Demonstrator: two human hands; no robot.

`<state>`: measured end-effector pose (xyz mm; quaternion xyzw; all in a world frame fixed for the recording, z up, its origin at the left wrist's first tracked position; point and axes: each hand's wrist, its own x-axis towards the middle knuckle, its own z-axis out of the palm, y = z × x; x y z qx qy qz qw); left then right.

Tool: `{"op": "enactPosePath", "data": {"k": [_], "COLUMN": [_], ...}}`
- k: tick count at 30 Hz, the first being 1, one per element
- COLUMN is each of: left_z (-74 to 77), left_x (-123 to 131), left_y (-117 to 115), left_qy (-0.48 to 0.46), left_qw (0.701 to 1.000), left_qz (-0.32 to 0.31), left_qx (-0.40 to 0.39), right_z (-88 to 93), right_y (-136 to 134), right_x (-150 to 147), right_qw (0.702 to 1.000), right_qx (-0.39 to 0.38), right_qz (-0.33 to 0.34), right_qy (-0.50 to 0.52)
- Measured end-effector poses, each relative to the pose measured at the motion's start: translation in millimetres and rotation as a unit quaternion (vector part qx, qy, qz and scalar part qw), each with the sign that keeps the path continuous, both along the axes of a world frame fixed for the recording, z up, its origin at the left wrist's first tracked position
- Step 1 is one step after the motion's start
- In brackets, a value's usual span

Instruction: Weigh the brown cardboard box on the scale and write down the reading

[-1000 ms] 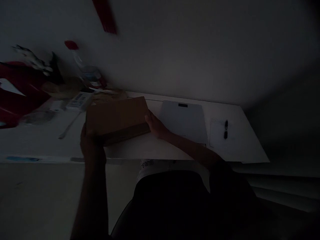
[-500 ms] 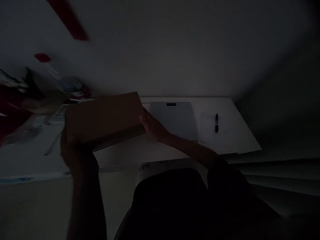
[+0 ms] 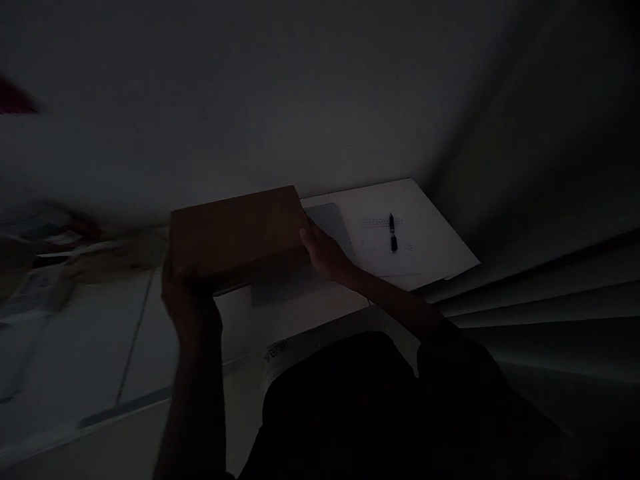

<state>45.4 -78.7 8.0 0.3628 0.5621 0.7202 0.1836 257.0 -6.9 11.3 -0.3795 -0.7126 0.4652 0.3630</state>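
A brown cardboard box (image 3: 235, 230) is held up between my two hands, above a white table (image 3: 440, 247). My left hand (image 3: 187, 297) grips its near left corner, with most of the fingers hidden behind it. Against the box's right end presses my right hand (image 3: 325, 250), its thumb on the near side. Below and behind the box lies a flat grey scale (image 3: 330, 227), partly covered from view by the box and my right hand. The picture is very dark.
Right of the scale, a spiral notebook (image 3: 375, 250) has a black pen (image 3: 393, 233) on it. Blurred items (image 3: 50, 233) stand at the far left. A wall (image 3: 300, 100) rises behind the table, and folded dark curtains (image 3: 550, 287) hang at the right.
My view has swung left, tilting the table in the picture. The box, still in both hands, now covers more of the grey scale. The red shapes on the wall have mostly left the view.
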Motion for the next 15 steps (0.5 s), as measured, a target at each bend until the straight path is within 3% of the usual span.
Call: {"op": "enactPosePath", "data": {"k": [8,15], "left_z": [-11.2,-21.6], "left_x": [37,49], "left_y": [17,20], "left_qy": [-0.025,-0.039], "left_qw": [0.997,0.995], "left_qz": [-0.056,-0.079], "left_qx": [-0.036,-0.045], "right_z": [-4.6,-9.5], "right_y": [-1,-3], "right_x": [41,56], "right_qw": [0.999,0.995], "right_qx": [-0.02,-0.038], "right_qz": [-0.045,-0.081], "right_qy": [-0.015,-0.038]}}
